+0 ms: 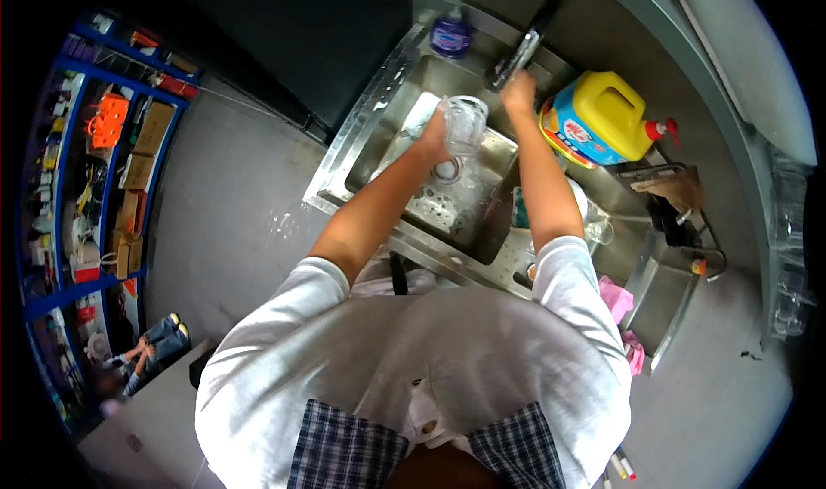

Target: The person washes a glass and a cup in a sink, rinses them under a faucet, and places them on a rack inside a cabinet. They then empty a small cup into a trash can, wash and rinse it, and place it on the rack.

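My left hand (437,134) is closed around the side of a clear cup (465,129), held tilted over the left sink basin (447,209). Its far rim looks whitish, and water blurs the area beneath it. The fingers of my right hand (519,91) are closed at the near end of the dark faucet (527,52), which is smeared by motion. Below the cup, the round drain (446,171) shows in the wet basin floor.
A purple soap bottle (452,34) stands at the sink's back left corner. A large yellow detergent jug (602,114) with a red cap is right of my right forearm. Pink cloths (614,300) hang by the right basin. A person (142,355) sits near the blue shelves (120,89).
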Demonstrator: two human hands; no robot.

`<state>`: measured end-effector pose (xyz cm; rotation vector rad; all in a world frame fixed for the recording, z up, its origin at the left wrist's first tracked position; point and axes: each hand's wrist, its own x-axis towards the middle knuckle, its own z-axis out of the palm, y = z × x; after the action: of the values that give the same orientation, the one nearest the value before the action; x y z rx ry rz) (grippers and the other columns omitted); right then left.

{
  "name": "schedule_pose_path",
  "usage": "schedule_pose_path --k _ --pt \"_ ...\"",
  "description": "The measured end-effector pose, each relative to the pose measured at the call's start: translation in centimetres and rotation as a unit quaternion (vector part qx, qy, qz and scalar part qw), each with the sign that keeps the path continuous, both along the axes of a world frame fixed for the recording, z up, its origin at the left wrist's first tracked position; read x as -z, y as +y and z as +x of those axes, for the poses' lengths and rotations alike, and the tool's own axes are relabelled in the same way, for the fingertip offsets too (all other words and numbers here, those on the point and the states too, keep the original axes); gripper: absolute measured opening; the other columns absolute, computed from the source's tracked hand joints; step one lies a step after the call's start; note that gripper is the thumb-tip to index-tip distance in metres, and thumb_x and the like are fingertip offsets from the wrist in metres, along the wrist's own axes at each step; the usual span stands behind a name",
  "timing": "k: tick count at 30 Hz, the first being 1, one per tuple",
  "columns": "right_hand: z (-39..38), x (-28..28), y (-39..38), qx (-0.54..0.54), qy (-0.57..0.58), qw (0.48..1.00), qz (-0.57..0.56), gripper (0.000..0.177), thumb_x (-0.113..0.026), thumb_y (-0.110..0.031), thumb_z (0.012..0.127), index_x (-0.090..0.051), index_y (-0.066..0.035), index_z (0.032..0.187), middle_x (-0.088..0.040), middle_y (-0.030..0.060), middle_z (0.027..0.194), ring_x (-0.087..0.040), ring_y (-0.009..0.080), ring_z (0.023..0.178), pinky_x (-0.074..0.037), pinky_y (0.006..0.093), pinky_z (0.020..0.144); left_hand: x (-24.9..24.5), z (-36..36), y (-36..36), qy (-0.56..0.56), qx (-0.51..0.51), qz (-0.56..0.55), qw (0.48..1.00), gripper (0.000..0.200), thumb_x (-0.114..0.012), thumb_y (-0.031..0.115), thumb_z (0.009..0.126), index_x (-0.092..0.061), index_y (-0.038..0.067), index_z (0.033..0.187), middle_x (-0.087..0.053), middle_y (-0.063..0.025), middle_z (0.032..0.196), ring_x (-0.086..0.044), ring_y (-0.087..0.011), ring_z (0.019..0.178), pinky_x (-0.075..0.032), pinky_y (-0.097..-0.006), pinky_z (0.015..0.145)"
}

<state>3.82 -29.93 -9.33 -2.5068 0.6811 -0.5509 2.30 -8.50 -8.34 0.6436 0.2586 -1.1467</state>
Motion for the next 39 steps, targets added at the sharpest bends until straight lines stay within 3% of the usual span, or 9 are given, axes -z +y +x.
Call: schedule_pose_path --k 2,3,7,26,29,32,33,38,39 --pt "-1.2 -3.5 2.3 0.016 0.044 0.998 -0.035 0.014 -0.061 -0.011 0.076 -0.065 0.002 0.082 -0.064 0.0254 0.086 -0.062 0.0392 0.088 -0.049 0.0442 0.08 1.0 0.2 -0.4 -0.008 0.013 -0.046 0.999 0.079 -0.021 0.069 0.087 -0.053 0.006 0.122 -0.063 -0.0167 0.103 -0.062 -0.0339 0.085 -0.048 -0.0482 0.076" --pt "-1.0 -3.0 2.2 0.021 0.019 0.998 -0.054 0.022 -0.069 -0.017 0.071 -0.067 0.002 0.082 -0.064 0.0246 0.08 -0.063 0.0402 0.081 -0.051 0.044 0.075 0.9 0.2 -0.5 -0.009 0.013 -0.036 0.999 0.079 -0.021 0.069 0.087 -0.054 0.006 0.121 -0.063 -0.0165 0.102 -0.063 -0.0335 0.084 -0.049 -0.0476 0.075" --pt "-1.1 -2.4 2.1 0.027 0.009 1.0 -0.009 0.019 -0.068 -0.016 0.072 -0.068 -0.001 0.082 -0.064 0.0248 0.08 -0.062 0.0403 0.08 -0.05 0.0453 0.075 0.2 0.2 -0.9 0.012 0.01 0.011 1.0 0.078 -0.02 0.068 0.088 -0.055 0.006 0.12 -0.064 -0.0159 0.098 -0.063 -0.0324 0.081 -0.05 -0.046 0.073" --pt "-1.8 -2.6 2.9 -0.002 0.041 0.999 -0.006 0.017 -0.062 -0.014 0.075 -0.067 0.001 0.082 -0.062 0.0277 0.082 -0.061 0.0428 0.081 -0.049 0.0476 0.076 -0.2 0.7 -3.0 -0.013 -0.023 -0.009 1.0 0.075 -0.015 0.066 0.09 -0.056 0.009 0.117 -0.062 -0.0138 0.102 -0.061 -0.0333 0.088 -0.048 -0.0499 0.08" --pt "-2.0 -2.4 3.3 0.01 0.027 0.999 0.017 0.019 -0.061 -0.016 0.077 -0.066 0.001 0.085 -0.063 0.027 0.084 -0.062 0.0427 0.081 -0.05 0.0477 0.074 0.0 0.6 -2.7 -0.027 -0.004 0.003 1.0 0.071 -0.022 0.066 0.09 -0.056 0.01 0.118 -0.063 -0.0116 0.103 -0.061 -0.0326 0.089 -0.047 -0.0492 0.081" --pt "-3.7 -2.4 5.6 0.05 -0.087 0.984 0.147 0.022 -0.059 -0.018 0.08 -0.064 0.0 0.091 -0.063 0.0261 0.087 -0.062 0.0416 0.085 -0.049 0.0465 0.074 0.3 0.7 -2.5 -0.057 0.032 0.001 0.998 0.065 -0.03 0.064 0.091 -0.055 0.012 0.12 -0.062 -0.0097 0.107 -0.06 -0.029 0.094 -0.047 -0.0471 0.084" --pt "-4.7 -2.1 6.8 0.004 -0.156 0.973 0.168 0.029 -0.06 -0.022 0.082 -0.061 0.0 0.102 -0.061 0.0273 0.093 -0.06 0.0421 0.091 -0.047 0.0451 0.078 -0.2 0.5 -2.3 -0.064 0.04 -0.007 0.997 0.063 -0.031 0.064 0.091 -0.055 0.013 0.12 -0.062 -0.0093 0.109 -0.059 -0.0268 0.096 -0.047 -0.0456 0.084" --pt "-7.7 -2.8 11.4 -0.032 -0.088 0.956 0.279 0.041 -0.062 -0.026 0.082 -0.054 -0.002 0.114 -0.055 0.028 0.108 -0.056 0.0442 0.097 -0.046 0.0446 0.082 -0.5 -0.4 -1.7 -0.049 0.002 0.056 0.997 0.063 -0.027 0.064 0.091 -0.054 0.015 0.12 -0.06 -0.0094 0.115 -0.057 -0.0261 0.102 -0.043 -0.0462 0.091" --pt "-8.1 -3.8 11.9 -0.044 -0.078 0.949 0.302 0.044 -0.062 -0.027 0.082 -0.052 -0.002 0.116 -0.054 0.0281 0.111 -0.055 0.0446 0.099 -0.046 0.0446 0.083 3.3 0.2 -2.2 -0.048 -0.004 0.039 0.998 0.063 -0.022 0.061 0.092 -0.053 0.014 0.121 -0.058 -0.0115 0.119 -0.055 -0.0281 0.107 -0.039 -0.0454 0.096"
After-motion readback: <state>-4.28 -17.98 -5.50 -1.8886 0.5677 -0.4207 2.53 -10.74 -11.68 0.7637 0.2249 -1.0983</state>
